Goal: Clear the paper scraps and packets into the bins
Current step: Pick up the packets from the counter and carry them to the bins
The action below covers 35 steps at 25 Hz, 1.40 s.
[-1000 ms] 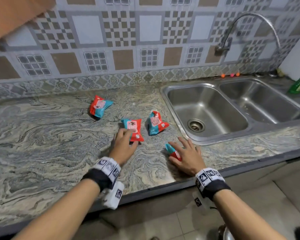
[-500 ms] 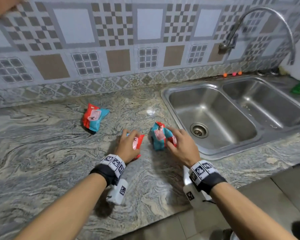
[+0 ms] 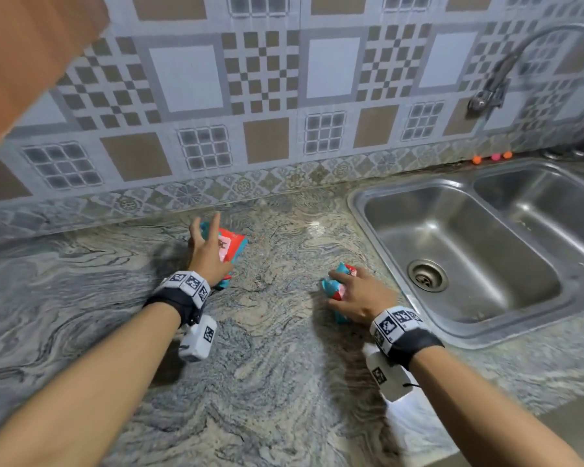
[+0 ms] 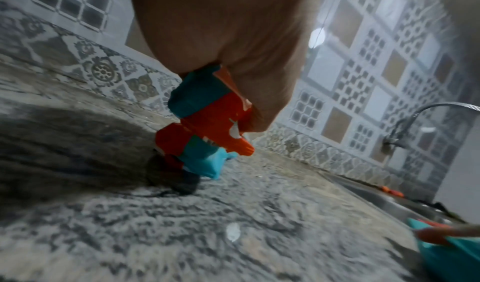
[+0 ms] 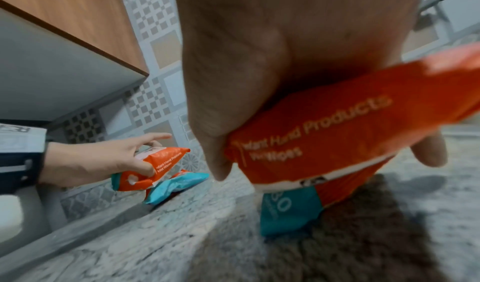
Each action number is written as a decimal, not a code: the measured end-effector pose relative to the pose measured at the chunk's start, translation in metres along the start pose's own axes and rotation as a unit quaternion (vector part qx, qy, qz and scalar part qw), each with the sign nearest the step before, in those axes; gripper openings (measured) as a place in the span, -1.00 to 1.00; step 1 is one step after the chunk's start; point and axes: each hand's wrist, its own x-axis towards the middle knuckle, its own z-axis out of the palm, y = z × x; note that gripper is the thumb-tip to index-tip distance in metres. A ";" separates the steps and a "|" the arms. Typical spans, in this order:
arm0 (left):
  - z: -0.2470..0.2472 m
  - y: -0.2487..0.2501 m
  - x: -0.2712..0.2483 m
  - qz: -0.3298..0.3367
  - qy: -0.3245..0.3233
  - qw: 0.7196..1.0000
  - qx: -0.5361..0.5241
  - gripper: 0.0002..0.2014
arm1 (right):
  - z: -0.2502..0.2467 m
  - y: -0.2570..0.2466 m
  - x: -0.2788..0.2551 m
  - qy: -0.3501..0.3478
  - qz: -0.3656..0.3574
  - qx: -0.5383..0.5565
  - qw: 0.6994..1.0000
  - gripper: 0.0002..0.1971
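Your left hand pinches one packet at eleven o'clock, your right hand grips packets; gathering continues, bins next.

The packets are orange-red and teal with a pale pink label patch — one in the right wrist view carries pale lettering on its orange face. The countertop is grey stone swirled with cream and dark veins, and the wall tiles mix white squares, tan squares and grey-brown chequerboards above a floral grey border. The sink is silvery steel — the wristbands black with black-and-white square markers.
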 end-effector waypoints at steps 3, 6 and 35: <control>0.002 -0.012 0.020 -0.056 -0.099 0.991 0.066 -0.09 | 0.010 -0.013 -0.007 0.076 0.027 -0.009 0.997 -0.38; 0.008 -0.009 0.024 -0.079 -0.106 0.989 0.067 -0.12 | 0.017 -0.017 -0.010 0.108 0.042 -0.019 0.993 -0.43; 0.131 0.268 -0.212 0.286 -0.148 0.938 -0.128 -0.43 | 0.035 0.164 -0.273 0.431 0.299 0.325 0.787 -0.51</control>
